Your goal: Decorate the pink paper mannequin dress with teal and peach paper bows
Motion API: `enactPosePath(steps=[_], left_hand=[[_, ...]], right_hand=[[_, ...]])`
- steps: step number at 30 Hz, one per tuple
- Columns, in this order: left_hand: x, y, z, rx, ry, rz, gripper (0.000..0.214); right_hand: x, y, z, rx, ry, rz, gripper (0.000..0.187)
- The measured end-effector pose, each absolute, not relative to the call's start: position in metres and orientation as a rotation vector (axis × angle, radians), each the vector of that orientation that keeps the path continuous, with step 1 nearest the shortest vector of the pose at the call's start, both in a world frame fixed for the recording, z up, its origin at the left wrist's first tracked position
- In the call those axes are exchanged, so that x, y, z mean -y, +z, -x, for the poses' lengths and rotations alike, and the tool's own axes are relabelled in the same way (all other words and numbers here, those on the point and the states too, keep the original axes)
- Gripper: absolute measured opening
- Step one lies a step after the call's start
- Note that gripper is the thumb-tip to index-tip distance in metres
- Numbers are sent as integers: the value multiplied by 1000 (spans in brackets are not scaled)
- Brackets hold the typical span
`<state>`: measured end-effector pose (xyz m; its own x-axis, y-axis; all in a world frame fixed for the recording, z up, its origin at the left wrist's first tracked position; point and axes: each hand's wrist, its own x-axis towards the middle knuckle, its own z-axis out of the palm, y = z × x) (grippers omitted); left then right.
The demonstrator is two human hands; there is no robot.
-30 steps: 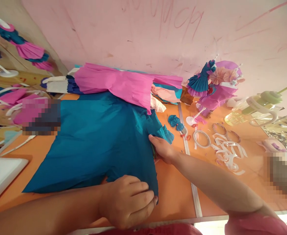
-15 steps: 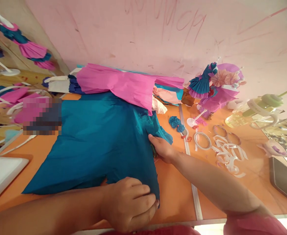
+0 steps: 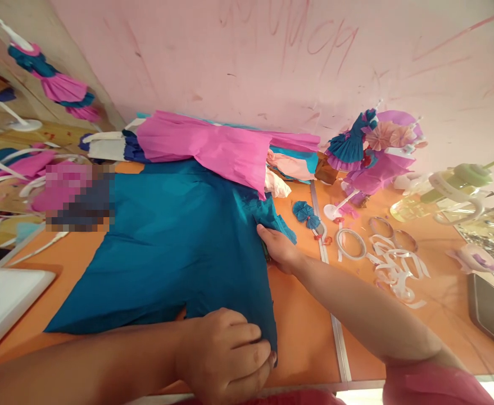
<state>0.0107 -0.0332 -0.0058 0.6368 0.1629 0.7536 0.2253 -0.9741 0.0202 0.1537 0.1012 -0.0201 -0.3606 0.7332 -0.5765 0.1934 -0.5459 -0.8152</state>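
Note:
A large teal sheet of crepe paper [image 3: 166, 236] is spread over the orange table, wrinkled and with a ragged far right part. My left hand [image 3: 234, 354] is closed on the sheet's near right corner, its fingers curled over the edge. At the sheet's right edge is my right hand [image 3: 278, 247], thumb on top and fingers mostly hidden. A small dark green object [image 3: 266, 251] shows under that hand between thumb and paper; too little of it is visible to name.
Pink crepe paper [image 3: 213, 149] and other folded paper lie along the wall. To the right are a teal paper rosette [image 3: 306, 215], a tape ring [image 3: 351, 243], curled white strips [image 3: 398, 270], a drink bottle [image 3: 453, 185] and a phone [image 3: 489, 309]. A white device [image 3: 10, 304] sits at left.
The view has shifted slightly, moving the table things a little to the right. My right hand has edged slightly away from me along the paper's edge. My left hand keeps its hold.

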Motion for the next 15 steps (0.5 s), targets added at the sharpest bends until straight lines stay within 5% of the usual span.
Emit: enactPosePath(steps=[15], left_hand=[[32, 7, -11, 282, -1169, 2816, 3]], right_hand=[[-111, -24, -141, 1269, 1818, 1528, 44]])
